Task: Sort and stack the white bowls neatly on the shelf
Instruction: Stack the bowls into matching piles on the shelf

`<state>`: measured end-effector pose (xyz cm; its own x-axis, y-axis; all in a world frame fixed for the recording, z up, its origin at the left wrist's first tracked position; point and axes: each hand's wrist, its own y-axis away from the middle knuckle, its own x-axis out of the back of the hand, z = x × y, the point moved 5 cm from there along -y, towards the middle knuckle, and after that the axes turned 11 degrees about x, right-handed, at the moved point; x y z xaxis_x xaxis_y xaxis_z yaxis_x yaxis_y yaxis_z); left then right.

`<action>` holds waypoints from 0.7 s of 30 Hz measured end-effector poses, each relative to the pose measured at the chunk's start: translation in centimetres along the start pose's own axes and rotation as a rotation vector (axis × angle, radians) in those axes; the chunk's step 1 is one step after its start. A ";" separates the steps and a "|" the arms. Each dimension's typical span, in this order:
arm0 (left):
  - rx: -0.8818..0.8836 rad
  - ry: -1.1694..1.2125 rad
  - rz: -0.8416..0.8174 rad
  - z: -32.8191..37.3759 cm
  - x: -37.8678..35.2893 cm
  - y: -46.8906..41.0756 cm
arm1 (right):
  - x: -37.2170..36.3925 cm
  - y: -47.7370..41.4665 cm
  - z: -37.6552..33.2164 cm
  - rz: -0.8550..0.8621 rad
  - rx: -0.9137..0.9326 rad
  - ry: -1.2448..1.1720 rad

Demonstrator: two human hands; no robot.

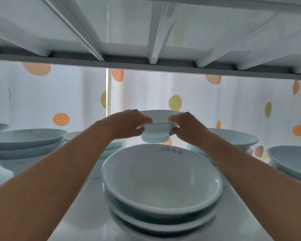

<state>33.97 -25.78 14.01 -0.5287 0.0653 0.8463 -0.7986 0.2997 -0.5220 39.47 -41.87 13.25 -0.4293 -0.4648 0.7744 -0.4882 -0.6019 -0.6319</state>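
You are clasping a small white bowl (155, 132) by its rim, left hand (129, 124) and right hand (188, 126) gripping opposite sides. It is hanging above the shelf (87, 214); the nearest stack (162, 185) is lying below the grip, toward you.

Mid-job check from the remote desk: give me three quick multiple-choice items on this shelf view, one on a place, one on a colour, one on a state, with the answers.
1. Where is the held small bowl?
A. Above and behind the near bowl stack
B. Inside the near stack's top bowl
C. On the floor

2. What colours are the curtain dots?
A. Blue and black
B. Orange and yellow-green
C. Purple only

3. How is the small bowl held?
A. Left hand only
B. Resting free
C. Between both hands, the right hand on its other side

Answers: 1 A, it is raised beyond the stack's rim. 2 B, both colours show on the white cloth. 3 C, fingers close on each side.
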 end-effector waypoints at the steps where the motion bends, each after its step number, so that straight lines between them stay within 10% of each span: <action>1: 0.000 0.001 -0.032 -0.3 -0.2 -0.1 | -0.6 -0.1 0.1 -0.010 0.004 -0.013; 21: -0.031 -0.095 -0.252 -0.7 -4.2 0.1 | -2.8 1.7 -0.1 -0.468 0.064 0.104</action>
<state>36.30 -25.40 10.51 -0.3401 -0.1047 0.9345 -0.8999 0.3246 -0.2912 39.78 -41.56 10.04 -0.2500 -0.0693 0.9658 -0.6008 -0.7711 -0.2108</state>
